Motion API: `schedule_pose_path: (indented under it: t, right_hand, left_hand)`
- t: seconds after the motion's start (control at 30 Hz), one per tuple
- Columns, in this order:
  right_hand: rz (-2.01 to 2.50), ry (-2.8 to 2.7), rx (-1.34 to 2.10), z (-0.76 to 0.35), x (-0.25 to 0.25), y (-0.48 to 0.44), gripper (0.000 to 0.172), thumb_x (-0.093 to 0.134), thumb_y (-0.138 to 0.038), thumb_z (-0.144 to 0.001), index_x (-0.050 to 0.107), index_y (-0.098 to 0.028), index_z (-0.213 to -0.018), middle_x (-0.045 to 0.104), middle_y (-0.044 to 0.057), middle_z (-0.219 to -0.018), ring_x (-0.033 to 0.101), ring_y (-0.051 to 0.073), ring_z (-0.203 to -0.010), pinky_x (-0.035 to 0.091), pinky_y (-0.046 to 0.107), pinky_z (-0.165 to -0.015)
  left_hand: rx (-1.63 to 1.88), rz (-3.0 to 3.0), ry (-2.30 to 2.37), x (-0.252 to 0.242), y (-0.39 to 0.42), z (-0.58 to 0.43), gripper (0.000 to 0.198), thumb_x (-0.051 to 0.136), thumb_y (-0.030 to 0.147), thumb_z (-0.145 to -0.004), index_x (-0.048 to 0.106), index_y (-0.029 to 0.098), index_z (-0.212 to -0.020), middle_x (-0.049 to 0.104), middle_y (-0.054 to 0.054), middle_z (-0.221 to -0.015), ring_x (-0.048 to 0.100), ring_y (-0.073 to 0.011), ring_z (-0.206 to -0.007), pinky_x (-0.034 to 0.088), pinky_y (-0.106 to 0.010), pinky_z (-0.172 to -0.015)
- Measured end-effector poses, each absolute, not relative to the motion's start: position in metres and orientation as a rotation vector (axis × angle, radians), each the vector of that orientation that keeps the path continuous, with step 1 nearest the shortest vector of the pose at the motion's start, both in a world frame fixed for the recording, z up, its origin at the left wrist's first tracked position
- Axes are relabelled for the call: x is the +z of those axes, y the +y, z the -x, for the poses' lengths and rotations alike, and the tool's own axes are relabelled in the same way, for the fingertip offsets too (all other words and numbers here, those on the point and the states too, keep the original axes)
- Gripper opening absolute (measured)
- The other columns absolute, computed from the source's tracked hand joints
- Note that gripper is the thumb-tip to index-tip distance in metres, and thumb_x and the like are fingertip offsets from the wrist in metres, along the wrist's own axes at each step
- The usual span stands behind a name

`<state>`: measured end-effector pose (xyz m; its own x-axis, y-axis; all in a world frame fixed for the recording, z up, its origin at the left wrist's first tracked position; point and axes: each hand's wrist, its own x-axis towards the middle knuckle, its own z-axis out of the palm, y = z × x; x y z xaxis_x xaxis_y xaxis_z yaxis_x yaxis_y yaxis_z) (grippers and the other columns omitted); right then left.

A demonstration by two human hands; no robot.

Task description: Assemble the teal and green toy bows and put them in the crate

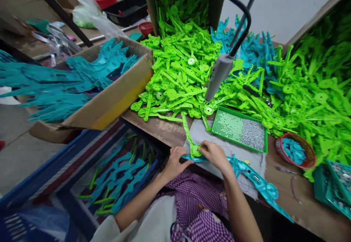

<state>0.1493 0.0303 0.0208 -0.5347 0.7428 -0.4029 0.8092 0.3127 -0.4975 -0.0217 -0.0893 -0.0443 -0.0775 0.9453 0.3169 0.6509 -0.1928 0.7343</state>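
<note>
At the bench's front edge, my left hand (177, 162) pinches the left end of a long teal plastic part (255, 179), which stretches off to the right under my right wrist. My right hand (215, 155) has its fingers closed on the round end of a bright green plastic arm (195, 149). That round end sits against the teal part, and the arm's narrow stem points away from me. Just beyond my hands is a green tray (266, 145) of small silvery pieces. A grey electric screwdriver (219, 75) hangs above the bench from a black cord.
Behind lies a big heap of green arms (178, 73), with teal parts (260, 51) at its back. A cardboard box (128, 84) of teal pieces stands left, above a blue crate (90, 134) of finished-looking pieces. Right are a red basket (312, 161) and teal trays (323, 187).
</note>
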Motion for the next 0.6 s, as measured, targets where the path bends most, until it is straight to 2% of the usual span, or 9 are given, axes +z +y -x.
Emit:
schedule_pose_path:
  t: [0.23, 0.43, 0.6]
  right_hand:
    - [-1.501, 2.362, -1.001, -0.153, 0.029, 0.037, 0.017, 0.058, -0.035, -0.080, 0.070, -0.025, -0.085, 0.070, 0.003, -0.078, 0.062, 0.018, -0.076, 0.029, 0.026, -0.059]
    - [-1.375, 2.421, -1.054, -0.165, 0.041, 0.040, 0.015, 0.057, -0.033, -0.079, 0.069, -0.025, -0.078, 0.067, 0.000, -0.073, 0.057, 0.015, -0.068, 0.029, 0.025, -0.059]
    - [-1.373, 2.410, -0.957, -0.154, 0.035, 0.044, 0.016, 0.055, -0.032, -0.080, 0.068, -0.023, -0.080, 0.068, 0.003, -0.076, 0.058, 0.016, -0.071, 0.027, 0.026, -0.059]
  left_hand:
    - [1.130, -1.884, 1.613, -0.047, -0.091, 0.017, 0.029, 0.071, 0.040, -0.079, 0.054, 0.020, -0.092, 0.065, -0.004, -0.089, 0.060, -0.0196, -0.092, 0.041, -0.036, -0.085]
    - [1.068, -1.913, 1.621, -0.046, -0.095, 0.007, 0.030, 0.069, 0.042, -0.080, 0.055, 0.020, -0.094, 0.066, -0.004, -0.093, 0.059, -0.0201, -0.097, 0.036, -0.038, -0.090]
    - [1.024, -1.901, 1.653, -0.045, -0.091, 0.007, 0.034, 0.069, 0.044, -0.080, 0.055, 0.019, -0.098, 0.066, -0.005, -0.097, 0.058, -0.0208, -0.100, 0.034, -0.038, -0.090]
